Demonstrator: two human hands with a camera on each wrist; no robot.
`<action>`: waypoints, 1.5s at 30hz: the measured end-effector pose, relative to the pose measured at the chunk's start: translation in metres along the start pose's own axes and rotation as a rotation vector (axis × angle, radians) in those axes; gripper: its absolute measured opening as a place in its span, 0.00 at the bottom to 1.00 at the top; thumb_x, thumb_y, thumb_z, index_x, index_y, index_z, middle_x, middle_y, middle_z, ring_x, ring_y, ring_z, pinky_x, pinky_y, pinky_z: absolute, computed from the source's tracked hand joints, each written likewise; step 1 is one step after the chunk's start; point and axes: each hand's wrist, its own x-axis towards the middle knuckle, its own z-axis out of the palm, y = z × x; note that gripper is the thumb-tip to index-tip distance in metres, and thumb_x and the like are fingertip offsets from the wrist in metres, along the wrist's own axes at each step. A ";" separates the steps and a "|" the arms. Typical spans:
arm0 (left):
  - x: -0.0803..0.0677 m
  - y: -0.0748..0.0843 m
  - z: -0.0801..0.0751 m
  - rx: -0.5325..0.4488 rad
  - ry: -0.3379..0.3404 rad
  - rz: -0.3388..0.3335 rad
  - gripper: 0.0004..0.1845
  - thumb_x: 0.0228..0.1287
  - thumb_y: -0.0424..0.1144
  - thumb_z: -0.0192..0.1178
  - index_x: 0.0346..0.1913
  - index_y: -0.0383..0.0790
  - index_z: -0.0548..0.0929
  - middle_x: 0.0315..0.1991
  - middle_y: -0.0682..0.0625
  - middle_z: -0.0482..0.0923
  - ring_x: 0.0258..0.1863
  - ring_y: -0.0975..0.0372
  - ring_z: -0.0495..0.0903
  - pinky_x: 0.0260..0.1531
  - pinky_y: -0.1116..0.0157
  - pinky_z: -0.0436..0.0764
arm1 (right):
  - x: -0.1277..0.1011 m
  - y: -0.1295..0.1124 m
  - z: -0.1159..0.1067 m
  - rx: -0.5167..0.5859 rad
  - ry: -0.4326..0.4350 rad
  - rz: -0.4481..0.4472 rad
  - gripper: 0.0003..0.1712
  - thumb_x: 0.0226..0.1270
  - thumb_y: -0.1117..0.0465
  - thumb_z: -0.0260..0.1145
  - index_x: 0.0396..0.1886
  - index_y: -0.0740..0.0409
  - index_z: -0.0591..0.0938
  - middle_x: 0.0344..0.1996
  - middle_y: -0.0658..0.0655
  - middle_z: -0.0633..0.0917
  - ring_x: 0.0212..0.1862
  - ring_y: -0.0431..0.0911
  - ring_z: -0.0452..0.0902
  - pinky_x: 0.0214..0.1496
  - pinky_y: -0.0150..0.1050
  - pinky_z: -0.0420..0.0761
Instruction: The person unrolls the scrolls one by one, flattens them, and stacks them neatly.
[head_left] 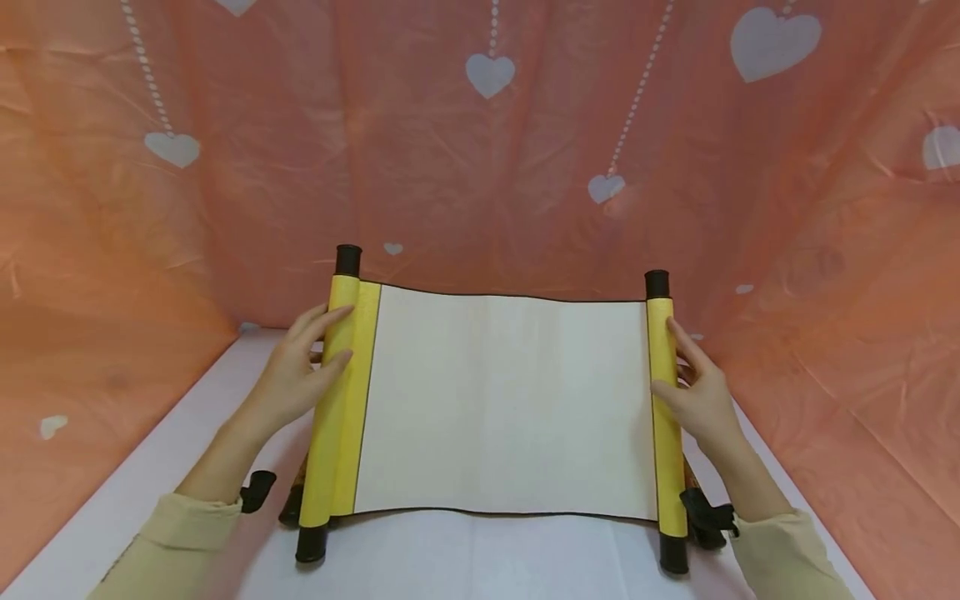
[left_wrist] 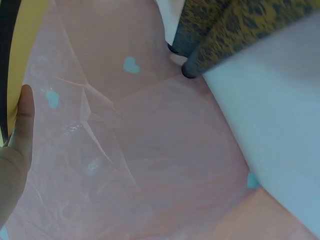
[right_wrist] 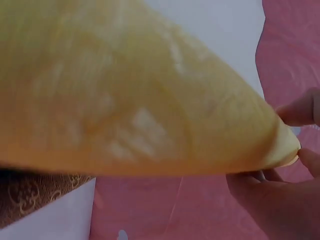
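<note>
A hanging scroll point(head_left: 510, 400) is held partly unrolled, its blank white paper facing me. Yellow cloth covers both rolled ends, and black knobs point(head_left: 348, 260) cap them. My left hand point(head_left: 288, 375) grips the left roll, thumb and a finger over its front. Around the right roll point(head_left: 663, 433) my right hand point(head_left: 701, 400) curls in the same way, its thumb at the roll's inner edge. The right wrist view shows the yellow roll close up, with fingers point(right_wrist: 270, 205) pinching its far part. In the left wrist view, only part of the left hand point(left_wrist: 20, 145) appears, against the yellow edge.
Dark gold-patterned rolls point(left_wrist: 240, 37) with black ends lie on the white table point(head_left: 465, 558), behind the scroll and mostly hidden by it in the head view. Pinkish-orange sheeting point(head_left: 420, 167) with white hearts hangs at the back and sides.
</note>
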 end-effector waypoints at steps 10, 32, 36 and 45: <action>0.001 -0.003 -0.011 -0.002 -0.005 0.006 0.32 0.71 0.26 0.64 0.76 0.37 0.70 0.75 0.31 0.59 0.65 0.38 0.71 0.47 0.77 0.77 | 0.006 0.002 -0.008 -0.034 -0.059 -0.030 0.52 0.67 0.75 0.60 0.85 0.36 0.57 0.81 0.64 0.58 0.61 0.62 0.72 0.38 0.31 0.77; 0.002 -0.004 -0.028 -0.027 -0.020 0.009 0.32 0.71 0.26 0.63 0.76 0.35 0.70 0.75 0.30 0.59 0.52 0.36 0.82 0.40 0.83 0.76 | 0.012 0.015 -0.014 -0.081 -0.154 -0.050 0.61 0.67 0.74 0.68 0.86 0.33 0.45 0.78 0.72 0.58 0.59 0.61 0.70 0.39 0.31 0.83; 0.005 -0.007 -0.034 -0.017 -0.033 0.012 0.32 0.71 0.26 0.63 0.76 0.35 0.70 0.75 0.30 0.59 0.49 0.35 0.83 0.38 0.82 0.77 | 0.013 0.017 -0.016 -0.111 -0.160 -0.087 0.60 0.67 0.73 0.69 0.86 0.39 0.46 0.65 0.72 0.70 0.50 0.47 0.73 0.40 0.30 0.82; 0.010 -0.015 -0.046 0.010 -0.063 -0.022 0.32 0.73 0.28 0.63 0.77 0.35 0.68 0.75 0.29 0.59 0.51 0.35 0.81 0.39 0.82 0.74 | 0.018 0.016 -0.017 -0.111 -0.195 -0.118 0.55 0.67 0.75 0.62 0.86 0.41 0.49 0.78 0.72 0.59 0.61 0.65 0.71 0.40 0.30 0.78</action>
